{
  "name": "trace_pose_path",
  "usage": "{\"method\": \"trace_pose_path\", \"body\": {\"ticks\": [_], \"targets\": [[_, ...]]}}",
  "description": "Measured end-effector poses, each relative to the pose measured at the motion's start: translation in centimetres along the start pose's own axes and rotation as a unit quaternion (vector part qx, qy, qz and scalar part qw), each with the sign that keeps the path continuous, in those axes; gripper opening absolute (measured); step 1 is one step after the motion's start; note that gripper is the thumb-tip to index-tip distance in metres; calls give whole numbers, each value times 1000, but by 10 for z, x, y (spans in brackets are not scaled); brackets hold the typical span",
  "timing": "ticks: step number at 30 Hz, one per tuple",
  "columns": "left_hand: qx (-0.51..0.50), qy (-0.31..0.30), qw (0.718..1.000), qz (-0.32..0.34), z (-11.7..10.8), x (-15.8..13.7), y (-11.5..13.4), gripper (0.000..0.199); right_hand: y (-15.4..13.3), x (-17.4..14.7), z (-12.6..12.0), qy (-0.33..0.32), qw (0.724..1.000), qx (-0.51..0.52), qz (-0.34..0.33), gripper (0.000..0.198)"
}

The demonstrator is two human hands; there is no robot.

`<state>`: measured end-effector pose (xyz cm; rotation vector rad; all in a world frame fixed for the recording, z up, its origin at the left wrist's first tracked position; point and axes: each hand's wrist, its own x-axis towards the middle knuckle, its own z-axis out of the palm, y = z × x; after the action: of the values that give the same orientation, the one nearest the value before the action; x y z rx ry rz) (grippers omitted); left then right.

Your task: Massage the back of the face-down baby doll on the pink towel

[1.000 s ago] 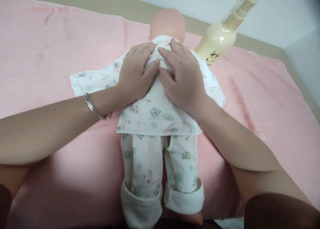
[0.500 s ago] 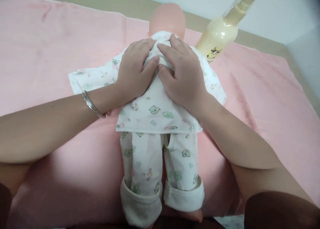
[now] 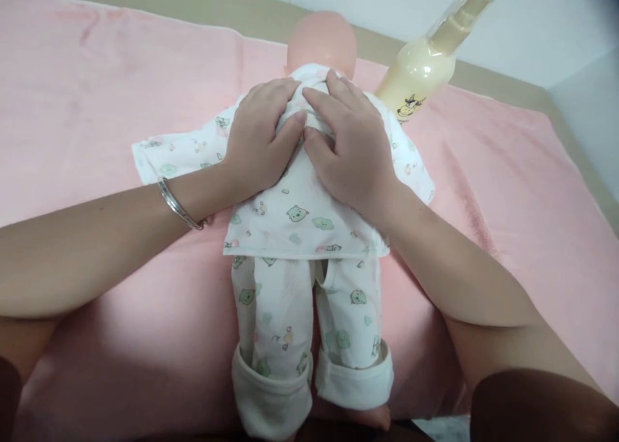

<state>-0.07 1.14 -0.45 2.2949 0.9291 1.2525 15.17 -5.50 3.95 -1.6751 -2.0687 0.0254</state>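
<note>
A baby doll (image 3: 322, 41) lies with the back of its bald head up, dressed in a white printed shirt (image 3: 294, 229) and matching trousers (image 3: 285, 307) with turned-up cuffs. My left hand (image 3: 264, 129) rests flat on the left of the doll's upper back, a silver bangle (image 3: 176, 203) round its wrist. On the right of the upper back lies my right hand (image 3: 353, 142), palm down with fingers spread. The two thumbs almost meet at the middle of the back. Both palms are hidden against the shirt; neither hand grips anything. One foot (image 3: 374, 418) shows below the right cuff.
A pink cloth (image 3: 87, 107) covers the surface under the doll. Beyond the doll's right shoulder stands a cream pump bottle (image 3: 423, 68) with a cow picture. Past the cloth's far edge runs a tan strip (image 3: 271, 7), with a white wall (image 3: 387, 4) behind.
Almost nothing differs. The whole view has shifted very slightly; both hands stay at the same place on the doll's back.
</note>
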Motion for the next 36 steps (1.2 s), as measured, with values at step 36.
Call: {"method": "trace_pose_path", "body": {"ticks": [36], "targets": [[-8, -14, 1000, -20, 0, -1, -4, 38, 1, 1, 1, -4, 1000, -14, 15, 46]]}}
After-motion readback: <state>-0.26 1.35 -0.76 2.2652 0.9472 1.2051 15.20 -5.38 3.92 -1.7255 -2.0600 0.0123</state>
